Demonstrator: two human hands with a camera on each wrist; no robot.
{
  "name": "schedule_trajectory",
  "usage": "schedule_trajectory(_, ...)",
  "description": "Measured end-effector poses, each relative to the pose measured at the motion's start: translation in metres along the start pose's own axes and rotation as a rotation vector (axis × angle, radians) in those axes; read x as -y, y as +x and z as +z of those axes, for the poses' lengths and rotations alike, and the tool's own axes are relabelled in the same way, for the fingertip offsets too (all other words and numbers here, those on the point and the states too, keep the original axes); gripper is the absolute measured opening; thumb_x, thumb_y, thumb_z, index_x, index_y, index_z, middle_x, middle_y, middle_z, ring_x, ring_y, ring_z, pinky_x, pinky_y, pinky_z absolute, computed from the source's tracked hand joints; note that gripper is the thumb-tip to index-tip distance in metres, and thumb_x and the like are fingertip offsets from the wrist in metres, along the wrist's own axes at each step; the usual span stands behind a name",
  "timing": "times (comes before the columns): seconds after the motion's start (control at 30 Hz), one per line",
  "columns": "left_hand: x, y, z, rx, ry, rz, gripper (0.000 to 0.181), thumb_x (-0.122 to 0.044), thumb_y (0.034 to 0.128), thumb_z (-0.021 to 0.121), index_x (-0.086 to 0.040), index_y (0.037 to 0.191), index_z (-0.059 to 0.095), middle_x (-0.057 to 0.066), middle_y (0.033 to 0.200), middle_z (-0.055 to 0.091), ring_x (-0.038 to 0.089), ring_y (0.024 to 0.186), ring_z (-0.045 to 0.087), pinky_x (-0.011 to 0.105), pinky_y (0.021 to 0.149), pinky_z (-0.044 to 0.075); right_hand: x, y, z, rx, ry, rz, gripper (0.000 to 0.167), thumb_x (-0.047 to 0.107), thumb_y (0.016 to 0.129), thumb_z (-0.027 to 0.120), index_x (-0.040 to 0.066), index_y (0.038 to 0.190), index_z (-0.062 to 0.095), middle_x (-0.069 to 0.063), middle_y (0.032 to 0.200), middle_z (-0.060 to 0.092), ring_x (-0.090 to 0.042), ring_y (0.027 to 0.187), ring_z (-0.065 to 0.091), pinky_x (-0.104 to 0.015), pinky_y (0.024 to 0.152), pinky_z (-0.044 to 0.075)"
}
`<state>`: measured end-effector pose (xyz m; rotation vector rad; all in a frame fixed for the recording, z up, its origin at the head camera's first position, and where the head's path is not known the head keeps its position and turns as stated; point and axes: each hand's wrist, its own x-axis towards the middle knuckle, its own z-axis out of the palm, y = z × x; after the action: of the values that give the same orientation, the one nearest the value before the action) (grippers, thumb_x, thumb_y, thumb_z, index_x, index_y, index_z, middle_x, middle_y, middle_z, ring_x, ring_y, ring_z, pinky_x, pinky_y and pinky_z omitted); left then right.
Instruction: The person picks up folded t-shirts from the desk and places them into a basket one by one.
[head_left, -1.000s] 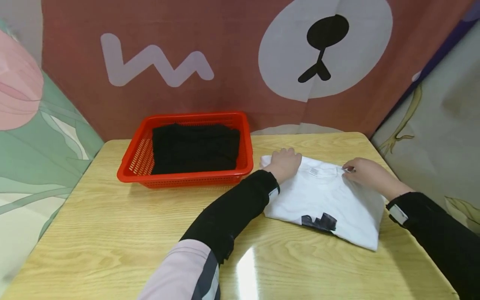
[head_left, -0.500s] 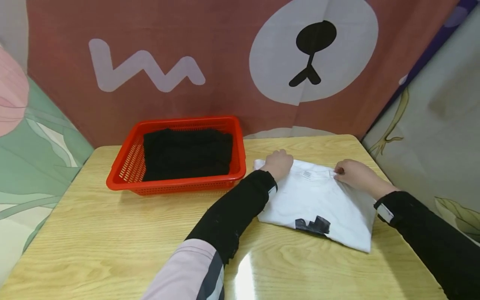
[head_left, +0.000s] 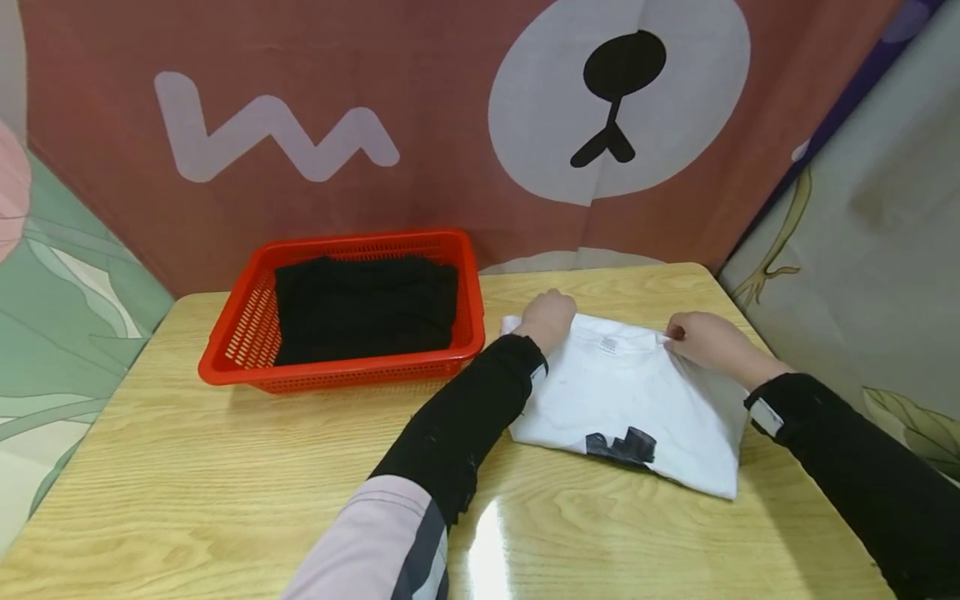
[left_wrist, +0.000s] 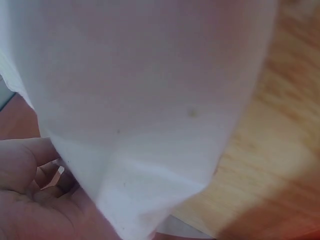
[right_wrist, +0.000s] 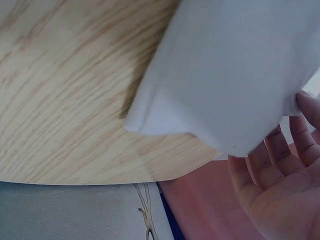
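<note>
A folded white T-shirt [head_left: 622,392] with a dark print near its front edge lies at the right of the table. Its neckline faces the far side. My left hand [head_left: 550,318] grips the shirt's far edge, left of the collar; in the left wrist view the fingers [left_wrist: 47,172] curl behind the white cloth. Right of the collar, my right hand [head_left: 711,340] pinches the same far edge between thumb and finger. The right wrist view shows the other fingers [right_wrist: 277,155] behind the hanging cloth.
A red plastic basket [head_left: 341,367] stands at the back left of the wooden table [head_left: 247,492], with a folded black garment [head_left: 367,308] inside. Printed curtains [head_left: 435,150] hang behind the table and at both sides.
The whole view has shifted, so the basket, shirt and hands appear farther left. Both hands keep their hold on the shirt's far edge, and the shirt barely moves on the table.
</note>
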<state>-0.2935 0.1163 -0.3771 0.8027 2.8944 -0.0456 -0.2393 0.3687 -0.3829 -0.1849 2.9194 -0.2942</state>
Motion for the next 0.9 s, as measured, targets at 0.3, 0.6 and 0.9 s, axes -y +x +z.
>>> schedule_trajectory(0.3,0.001,0.009,0.005,-0.002,-0.015,-0.004,0.035,-0.01,0.1125,0.039,-0.01,0.142,0.058,0.012,0.139,0.058,0.019,0.115,0.063,0.027,0.093,0.057,-0.001,0.002,-0.006,-0.015,0.038,0.015,0.019,0.011,0.099,0.066,-0.007,0.104,0.067,-0.018,0.092,0.068,-0.027,0.079,0.058,-0.044,0.073,0.051)
schedule_trajectory(0.6,0.001,0.011,0.007,-0.007,-0.009,-0.006,0.036,-0.011,0.1129,0.037,-0.011,0.143,0.057,0.007,0.138,0.061,0.02,0.124,0.06,0.03,0.103,0.052,-0.005,0.009,-0.003,-0.007,0.036,0.011,0.021,0.011,0.098,0.069,-0.008,0.107,0.068,-0.022,0.099,0.069,-0.03,0.086,0.061,-0.049,0.081,0.053)
schedule_trajectory(0.9,-0.001,0.01,0.008,0.0,-0.034,-0.037,0.034,-0.013,0.113,0.038,-0.014,0.138,0.06,0.005,0.134,0.066,0.024,0.122,0.059,0.038,0.103,0.053,-0.006,0.012,-0.001,-0.017,0.065,-0.001,0.017,0.008,0.097,0.069,-0.007,0.104,0.07,-0.022,0.099,0.071,-0.031,0.086,0.062,-0.051,0.082,0.053)
